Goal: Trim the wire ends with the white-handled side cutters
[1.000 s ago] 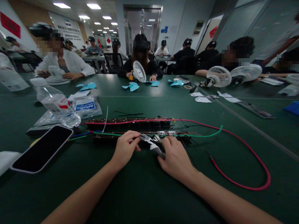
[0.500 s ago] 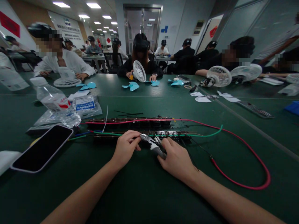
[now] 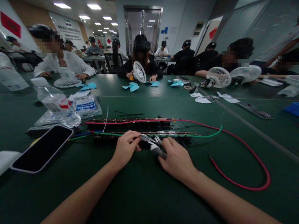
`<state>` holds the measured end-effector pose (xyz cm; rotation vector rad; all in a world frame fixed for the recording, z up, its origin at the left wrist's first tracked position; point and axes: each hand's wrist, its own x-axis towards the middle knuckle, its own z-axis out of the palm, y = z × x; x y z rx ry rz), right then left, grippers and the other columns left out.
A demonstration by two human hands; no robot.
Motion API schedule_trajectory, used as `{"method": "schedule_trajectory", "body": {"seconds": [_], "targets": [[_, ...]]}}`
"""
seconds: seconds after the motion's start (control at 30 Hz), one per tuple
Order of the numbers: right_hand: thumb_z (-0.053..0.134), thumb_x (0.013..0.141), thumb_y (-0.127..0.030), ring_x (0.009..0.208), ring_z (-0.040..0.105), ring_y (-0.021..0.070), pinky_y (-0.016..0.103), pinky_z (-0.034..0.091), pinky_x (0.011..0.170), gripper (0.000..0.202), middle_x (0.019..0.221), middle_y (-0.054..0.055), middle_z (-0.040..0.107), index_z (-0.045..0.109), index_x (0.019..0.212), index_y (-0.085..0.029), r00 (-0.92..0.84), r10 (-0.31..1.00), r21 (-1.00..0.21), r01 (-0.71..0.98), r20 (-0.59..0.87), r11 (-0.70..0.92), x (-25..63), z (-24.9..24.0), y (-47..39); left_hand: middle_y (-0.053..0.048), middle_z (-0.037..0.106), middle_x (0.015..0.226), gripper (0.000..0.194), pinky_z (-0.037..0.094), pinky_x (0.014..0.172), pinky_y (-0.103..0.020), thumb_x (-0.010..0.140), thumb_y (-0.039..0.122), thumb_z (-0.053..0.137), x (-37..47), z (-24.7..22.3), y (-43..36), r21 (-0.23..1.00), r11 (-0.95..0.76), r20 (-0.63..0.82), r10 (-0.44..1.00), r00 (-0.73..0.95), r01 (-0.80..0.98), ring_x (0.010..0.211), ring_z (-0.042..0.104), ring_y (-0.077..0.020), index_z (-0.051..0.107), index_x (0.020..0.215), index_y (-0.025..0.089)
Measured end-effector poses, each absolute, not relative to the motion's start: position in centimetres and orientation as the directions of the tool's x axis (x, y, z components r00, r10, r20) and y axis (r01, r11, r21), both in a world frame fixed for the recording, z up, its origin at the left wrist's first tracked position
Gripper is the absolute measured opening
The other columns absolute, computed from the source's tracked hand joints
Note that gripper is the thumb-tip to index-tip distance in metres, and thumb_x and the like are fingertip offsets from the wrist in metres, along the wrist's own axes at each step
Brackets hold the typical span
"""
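Observation:
Pliers with grey and white handles [image 3: 158, 150] are in my right hand [image 3: 178, 157], whose fingers are wrapped round them. Their jaws point left and meet the fingertips of my left hand [image 3: 125, 148]. That hand is pinched closed at the jaw tips; what it holds is too small to make out. Just beyond both hands lies a long black strip [image 3: 106, 136] with a green wire [image 3: 207, 136] along it. Behind it is a second black strip [image 3: 151, 123], with a red wire [image 3: 247, 144] running over it and looping round at the right.
On the left lie a phone [image 3: 43, 149], a plastic bottle [image 3: 54, 101] and a clear bag [image 3: 87, 105]. A white zip tie [image 3: 106, 119] sticks up near the strips. Across the table are people, white fans [image 3: 139, 72] and blue fan blades [image 3: 131, 86].

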<state>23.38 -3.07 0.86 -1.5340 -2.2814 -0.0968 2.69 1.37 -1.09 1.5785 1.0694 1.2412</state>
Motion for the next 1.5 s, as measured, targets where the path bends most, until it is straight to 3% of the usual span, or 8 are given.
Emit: {"method": "schedule_trajectory", "body": {"seconds": [0.3,0.67,0.93,1.3,1.5], "targets": [[0.057,0.068,-0.019,0.085,0.050,0.0238,0.036,0.041,0.071,0.025,0.095,0.010,0.054,0.045,0.090,-0.020,-0.313,0.876,-0.149,0.910,0.367,0.388,23.1,0.4,-2.9,-0.008,0.062,0.102,0.014,0.055,0.047,-0.021,0.085,0.020,0.060,2.8,-1.1,1.3,0.954,-0.267,0.248,0.959,0.138,0.137,0.051,0.063,-0.0074,0.070,0.091,0.013],[0.058,0.072,-0.025,0.071,0.052,0.0180,0.027,0.034,0.057,0.020,0.084,0.004,0.055,0.046,0.087,-0.021,-0.307,0.902,-0.187,0.909,0.304,0.372,23.2,0.8,-2.8,-0.007,0.062,0.100,0.013,0.055,0.045,-0.020,0.084,0.019,0.060,2.7,-1.1,1.4,0.955,-0.268,0.251,0.959,0.134,0.131,0.050,0.063,-0.0070,0.070,0.088,0.011],[0.056,0.076,-0.026,0.069,0.053,0.0172,0.027,0.035,0.059,0.017,0.081,0.003,0.057,0.046,0.088,-0.021,-0.295,0.930,-0.197,0.920,0.219,0.338,23.2,1.5,-3.2,-0.007,0.062,0.101,0.014,0.056,0.046,-0.020,0.085,0.019,0.060,2.7,-1.2,1.4,0.948,-0.286,0.266,0.953,0.145,0.143,0.051,0.063,-0.0069,0.070,0.089,0.011],[0.056,0.068,-0.021,0.085,0.051,0.0242,0.036,0.041,0.072,0.028,0.097,0.011,0.055,0.046,0.094,-0.019,-0.316,0.879,-0.157,0.907,0.358,0.390,23.2,0.5,-2.8,-0.007,0.062,0.102,0.015,0.055,0.047,-0.020,0.085,0.020,0.059,2.7,-1.0,1.3,0.948,-0.273,0.251,0.957,0.144,0.161,0.051,0.063,-0.0067,0.070,0.091,0.012],[0.056,0.068,-0.020,0.082,0.051,0.0230,0.033,0.040,0.068,0.025,0.093,0.009,0.054,0.046,0.091,-0.020,-0.320,0.873,-0.150,0.906,0.368,0.395,23.2,0.3,-2.7,-0.006,0.061,0.100,0.013,0.055,0.047,-0.021,0.084,0.020,0.060,2.8,-1.0,1.4,0.954,-0.262,0.244,0.961,0.128,0.145,0.050,0.062,-0.0065,0.070,0.089,0.012]]}}
